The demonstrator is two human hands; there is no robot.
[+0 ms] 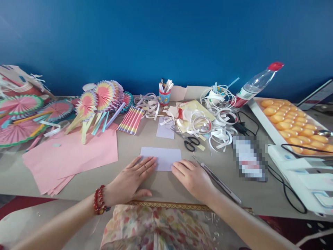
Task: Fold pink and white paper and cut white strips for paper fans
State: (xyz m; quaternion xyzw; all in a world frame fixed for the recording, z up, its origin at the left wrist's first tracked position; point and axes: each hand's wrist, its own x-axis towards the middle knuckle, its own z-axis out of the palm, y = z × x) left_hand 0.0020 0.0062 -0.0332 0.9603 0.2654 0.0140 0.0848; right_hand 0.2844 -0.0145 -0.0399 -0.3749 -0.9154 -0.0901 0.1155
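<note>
A small lavender sheet of paper [166,158] lies on the table in front of me. My left hand [130,178] rests flat over its left part, fingers stretched out and thumb apart. On the lower right corner of the sheet lie the fingertips of my right hand [194,178], close together and slightly bent, gripping nothing that I can see. Just right of that hand is a slim cutter knife [221,183]. Black-handled scissors [191,141] lie beyond the sheet, beside another lavender piece of paper [165,129].
Pink paper sheets [75,149], a pleated striped strip [130,119] and several folded paper fans [105,93] lie left. Curled white paper strips [221,133], a pen cup [164,97] and a bottle [256,85] stand behind. Right are a blurred-out item [249,158] and a tray [273,128].
</note>
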